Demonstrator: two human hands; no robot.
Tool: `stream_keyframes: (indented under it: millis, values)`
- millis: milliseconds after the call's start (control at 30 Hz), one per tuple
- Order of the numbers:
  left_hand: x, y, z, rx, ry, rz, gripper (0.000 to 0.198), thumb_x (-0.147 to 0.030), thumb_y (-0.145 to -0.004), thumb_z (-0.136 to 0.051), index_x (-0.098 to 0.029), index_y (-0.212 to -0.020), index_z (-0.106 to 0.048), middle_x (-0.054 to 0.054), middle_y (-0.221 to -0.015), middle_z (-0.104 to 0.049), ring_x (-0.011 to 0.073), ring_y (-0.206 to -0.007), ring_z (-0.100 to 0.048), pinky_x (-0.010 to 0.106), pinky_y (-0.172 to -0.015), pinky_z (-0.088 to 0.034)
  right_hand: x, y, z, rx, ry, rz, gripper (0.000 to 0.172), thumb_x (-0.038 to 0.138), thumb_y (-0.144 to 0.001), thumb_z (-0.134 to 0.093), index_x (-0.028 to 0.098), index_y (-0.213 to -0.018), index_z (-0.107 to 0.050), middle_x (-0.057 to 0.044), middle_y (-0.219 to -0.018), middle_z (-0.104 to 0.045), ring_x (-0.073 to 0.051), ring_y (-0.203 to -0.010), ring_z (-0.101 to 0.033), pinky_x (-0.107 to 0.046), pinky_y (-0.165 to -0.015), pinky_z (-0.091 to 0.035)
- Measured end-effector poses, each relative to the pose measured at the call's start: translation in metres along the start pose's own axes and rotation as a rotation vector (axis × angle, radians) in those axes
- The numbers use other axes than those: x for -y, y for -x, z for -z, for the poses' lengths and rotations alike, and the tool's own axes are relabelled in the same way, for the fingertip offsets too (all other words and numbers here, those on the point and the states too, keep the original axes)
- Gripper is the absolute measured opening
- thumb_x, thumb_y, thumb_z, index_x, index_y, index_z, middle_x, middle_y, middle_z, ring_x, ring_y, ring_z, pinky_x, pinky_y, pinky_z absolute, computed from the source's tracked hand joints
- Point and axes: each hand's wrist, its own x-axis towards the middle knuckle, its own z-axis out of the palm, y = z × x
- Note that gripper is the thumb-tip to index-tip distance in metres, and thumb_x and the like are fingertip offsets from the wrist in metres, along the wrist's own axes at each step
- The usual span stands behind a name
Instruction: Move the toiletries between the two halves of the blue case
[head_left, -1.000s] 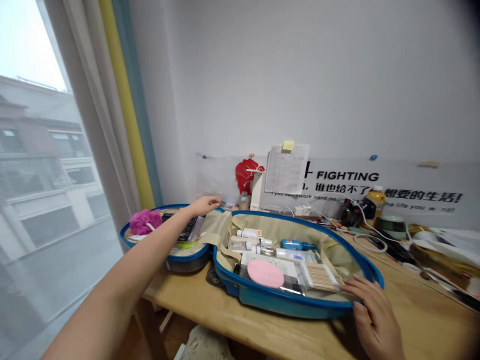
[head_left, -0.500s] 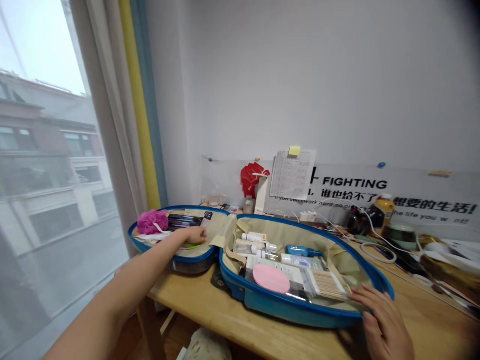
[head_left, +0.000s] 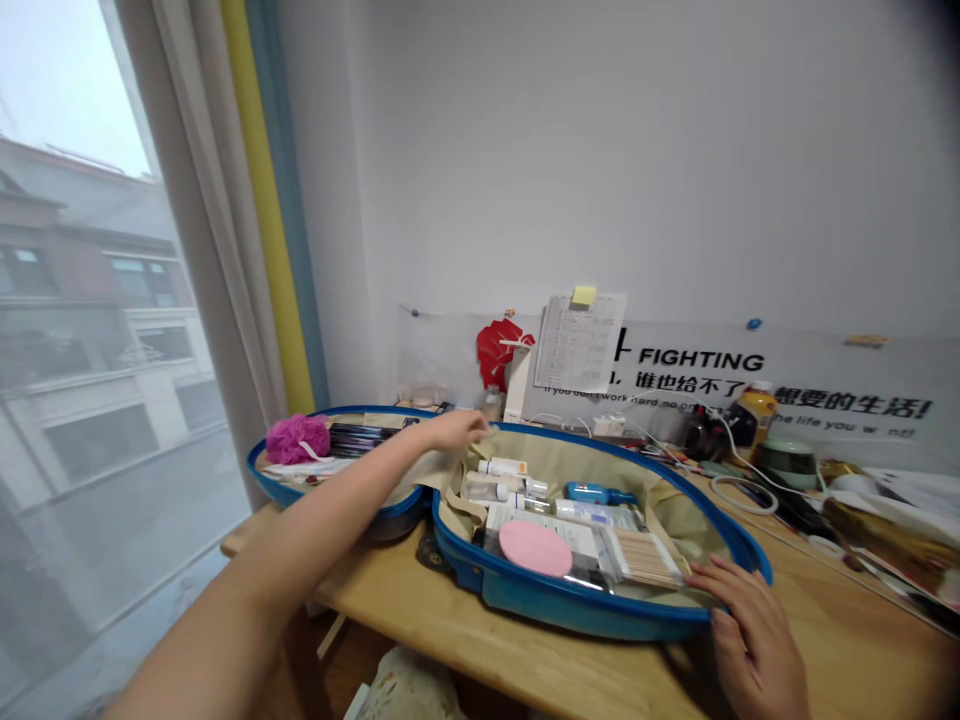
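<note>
A small blue suitcase (head_left: 600,612) lies unfolded on a wooden table, its two beige-lined halves side by side. My left hand (head_left: 459,428) is over the far edge near the hinge, fingers bent together; what they hold, if anything, I cannot make out. My right hand (head_left: 757,630) grips the near right rim, fingers inside and thumb outside. In the right half lie a pink oval pad (head_left: 535,549), a pack of wooden sticks (head_left: 643,557), a blue bottle (head_left: 598,494), a white tube (head_left: 596,514) and several small bottles. A purple bath puff (head_left: 298,440) and dark slim packages (head_left: 358,439) fill the left half.
Cables (head_left: 739,490), a yellow-labelled bottle (head_left: 752,418) and a green jar (head_left: 785,460) clutter the table's right back. A wall with a lettered banner (head_left: 701,360) stands behind. Curtains (head_left: 259,200) and a window are on the left.
My left hand has risen out of the left half and moved right to the far edge by the hinge. My right hand stays on the rim. The view has shifted slightly.
</note>
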Motion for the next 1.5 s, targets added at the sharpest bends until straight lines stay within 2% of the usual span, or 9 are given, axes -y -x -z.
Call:
stream_keyframes:
  millis: [133,267,567,733,867,1033,1200,1333,1500]
  values:
    - [-0.067,-0.041,-0.03,0.109,-0.071,-0.13,0.029,-0.035,-0.091,-0.056,-0.017,-0.114,-0.058,0.008,-0.117,-0.06,0.0198,-0.102,-0.06,0.042,-0.087,-0.051,-0.001,0.002,0.001,0.029,0.008,-0.03,0.032,0.037,-0.091,-0.038,0.022,-0.09,-0.065,-0.007,-0.089,-0.069,-0.026,-0.097,-0.064,-0.045,-0.092,-0.044]
    - [-0.102,-0.067,-0.058,0.189,-0.164,-0.116,0.03,-0.034,-0.09,-0.057,-0.016,-0.115,-0.058,0.008,-0.117,-0.06,0.0199,-0.101,-0.06,0.042,-0.086,-0.052,-0.001,0.001,0.001,0.028,0.007,-0.011,0.031,0.036,-0.091,-0.038,0.022,-0.09,-0.065,-0.007,-0.09,-0.069,-0.026,-0.097,-0.064,-0.045,-0.092,-0.044]
    - [-0.112,-0.079,-0.077,0.202,-0.185,-0.115,0.032,-0.035,-0.09,-0.057,-0.016,-0.117,-0.057,0.009,-0.119,-0.059,0.0202,-0.102,-0.06,0.041,-0.086,-0.052,0.0,0.0,-0.001,0.008,0.022,0.055,0.027,0.031,-0.092,-0.037,0.021,-0.094,-0.062,-0.007,-0.09,-0.067,-0.026,-0.097,-0.062,-0.044,-0.09,-0.043]
    - [-0.108,-0.066,-0.061,0.078,-0.101,-0.168,0.034,-0.033,-0.09,-0.057,-0.018,-0.121,-0.055,0.009,-0.125,-0.056,0.0219,-0.107,-0.058,0.044,-0.09,-0.051,0.002,-0.002,0.0,0.0,0.011,0.023,0.027,0.031,-0.092,-0.037,0.022,-0.092,-0.063,-0.006,-0.089,-0.068,-0.026,-0.097,-0.062,-0.044,-0.091,-0.043]
    - [-0.073,-0.041,-0.021,-0.086,-0.053,-0.121,0.034,-0.033,-0.093,-0.052,-0.019,-0.124,-0.053,0.009,-0.13,-0.054,0.0225,-0.113,-0.055,0.046,-0.094,-0.048,0.004,-0.004,0.002,0.002,0.011,0.033,0.026,0.031,-0.092,-0.038,0.022,-0.092,-0.063,-0.006,-0.089,-0.068,-0.025,-0.096,-0.063,-0.043,-0.09,-0.044]
    - [0.027,0.023,0.011,-0.104,-0.168,0.215,0.033,-0.036,-0.092,-0.054,-0.016,-0.118,-0.056,0.009,-0.119,-0.059,0.0213,-0.105,-0.059,0.044,-0.089,-0.05,0.006,-0.006,0.003,0.009,0.023,0.051,0.025,0.029,-0.092,-0.037,0.022,-0.094,-0.061,-0.006,-0.09,-0.066,-0.025,-0.097,-0.062,-0.043,-0.091,-0.043]
    - [0.098,0.088,-0.011,0.068,-0.339,0.525,0.032,-0.036,-0.09,-0.056,-0.016,-0.115,-0.057,0.008,-0.115,-0.06,0.0197,-0.099,-0.061,0.042,-0.084,-0.052,0.006,-0.006,0.001,0.007,0.019,0.037,0.025,0.028,-0.091,-0.037,0.023,-0.094,-0.061,-0.006,-0.09,-0.067,-0.024,-0.097,-0.062,-0.042,-0.091,-0.042]
    - [0.113,0.102,-0.035,0.116,-0.445,0.594,0.035,-0.037,-0.09,-0.056,-0.016,-0.118,-0.056,0.009,-0.122,-0.057,0.0228,-0.108,-0.057,0.046,-0.091,-0.049,0.007,-0.006,0.002,0.0,0.021,0.036,0.025,0.029,-0.092,-0.036,0.023,-0.094,-0.061,-0.006,-0.089,-0.067,-0.024,-0.097,-0.061,-0.042,-0.092,-0.042]
    - [0.119,0.097,-0.044,0.173,-0.504,0.553,0.035,-0.036,-0.09,-0.057,-0.016,-0.119,-0.056,0.009,-0.124,-0.056,0.0234,-0.11,-0.056,0.047,-0.092,-0.048,0.007,-0.006,0.002,0.005,0.02,0.042,0.025,0.03,-0.091,-0.038,0.022,-0.093,-0.062,-0.006,-0.089,-0.067,-0.024,-0.098,-0.062,-0.042,-0.091,-0.043]
